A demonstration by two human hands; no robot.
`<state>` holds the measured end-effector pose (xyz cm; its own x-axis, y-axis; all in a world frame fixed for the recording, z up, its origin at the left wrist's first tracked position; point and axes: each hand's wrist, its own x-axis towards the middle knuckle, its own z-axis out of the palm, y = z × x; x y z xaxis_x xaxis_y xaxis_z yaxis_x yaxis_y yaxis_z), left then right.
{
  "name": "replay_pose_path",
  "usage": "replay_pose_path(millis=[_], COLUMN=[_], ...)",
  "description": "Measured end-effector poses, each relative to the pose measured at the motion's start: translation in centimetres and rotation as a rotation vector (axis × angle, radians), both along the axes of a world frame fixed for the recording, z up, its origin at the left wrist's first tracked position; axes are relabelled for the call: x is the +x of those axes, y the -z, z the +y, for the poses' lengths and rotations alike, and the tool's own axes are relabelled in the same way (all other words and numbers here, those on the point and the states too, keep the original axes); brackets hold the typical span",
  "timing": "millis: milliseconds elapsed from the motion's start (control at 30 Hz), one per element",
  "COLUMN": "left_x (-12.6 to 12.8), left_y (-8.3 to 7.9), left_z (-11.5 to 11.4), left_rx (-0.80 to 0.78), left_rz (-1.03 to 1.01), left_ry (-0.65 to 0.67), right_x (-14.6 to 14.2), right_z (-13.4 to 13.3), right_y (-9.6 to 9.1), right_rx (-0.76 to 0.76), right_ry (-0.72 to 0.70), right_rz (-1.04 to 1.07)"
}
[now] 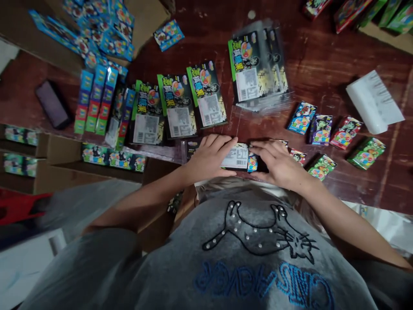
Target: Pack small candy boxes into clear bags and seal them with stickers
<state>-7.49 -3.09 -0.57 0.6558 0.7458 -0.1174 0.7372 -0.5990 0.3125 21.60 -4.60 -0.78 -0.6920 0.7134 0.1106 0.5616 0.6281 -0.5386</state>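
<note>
Both of my hands grip one dark packet with a white barcode label at the near edge of the wooden table. My left hand curls its fingers over the packet's left end. My right hand closes on its right end, where small colourful boxes show inside. Just beyond my hands lie three similar labelled packets side by side. A stack of packets in clear plastic lies farther back.
Several small colourful boxes are spread to the right of my hands. A white roll of bags lies at far right. Blue boxes stand at left, with a dark block and cardboard cartons beyond.
</note>
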Motion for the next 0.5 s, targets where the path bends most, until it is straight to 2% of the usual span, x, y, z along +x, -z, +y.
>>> replay_pose_path(millis=[100,200,267,367,500], left_x=[0.1,0.3,0.6,1.5,2.7], left_y=[0.0,-0.1,-0.2,-0.2,-0.1], left_z=[0.0,-0.1,-0.1,-0.1,0.0], left_rx=[0.003,0.004,-0.011,-0.042,-0.063], left_rz=[-0.009,0.003,0.007,-0.018,-0.037], left_ry=[0.002,-0.028,-0.044,-0.043,-0.033], right_x=[1.7,4.8,6.5,7.1,6.0], right_z=[-0.1,-0.9,-1.3,-1.0,0.3], right_y=[-1.2,-2.3,-2.5,-1.6,0.1], right_rx=[0.029,0.060,0.051,0.016,-0.013], right_ry=[0.065,0.179,0.178,0.157,0.109], right_rz=[0.013,-0.103,-0.172,-0.161,-0.050])
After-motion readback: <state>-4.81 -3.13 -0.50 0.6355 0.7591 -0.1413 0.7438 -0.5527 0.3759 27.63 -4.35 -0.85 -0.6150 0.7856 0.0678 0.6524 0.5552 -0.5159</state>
